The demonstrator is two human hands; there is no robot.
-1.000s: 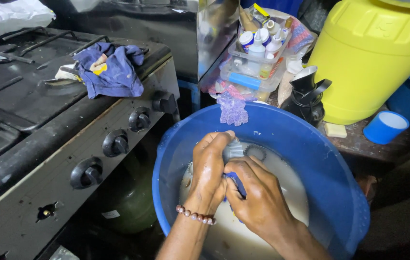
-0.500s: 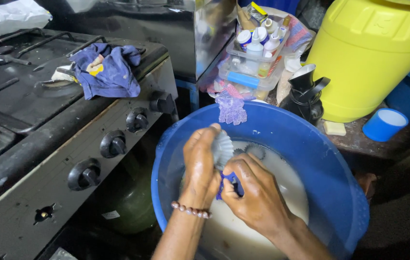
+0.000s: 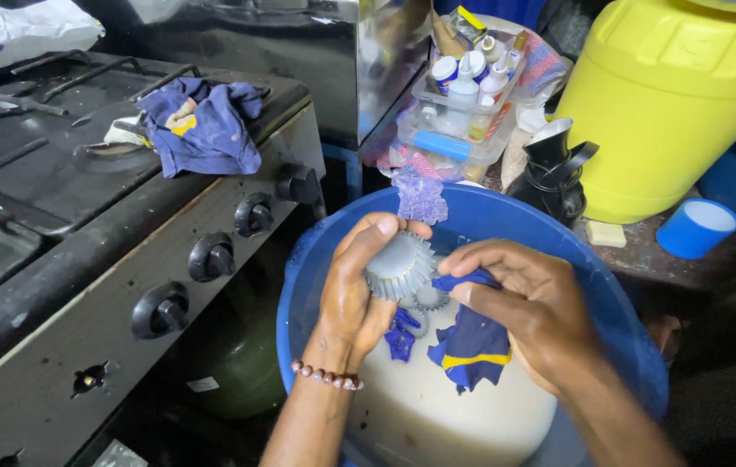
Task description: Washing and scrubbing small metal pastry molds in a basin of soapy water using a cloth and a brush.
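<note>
Left hand point(image 3: 352, 290) clamped on a small fluted metal cup point(image 3: 398, 265), held up over the blue basin point(image 3: 610, 303). Right hand point(image 3: 528, 307) closed on a wet blue cloth point(image 3: 471, 346), pressed against the cup's side. Milky water point(image 3: 437, 415) below, more fluted cups point(image 3: 426, 298) half sunk in it, count unclear. Black stove point(image 3: 126, 225) just beside the basin on the left, yellow drum point(image 3: 670, 104) behind.
</note>
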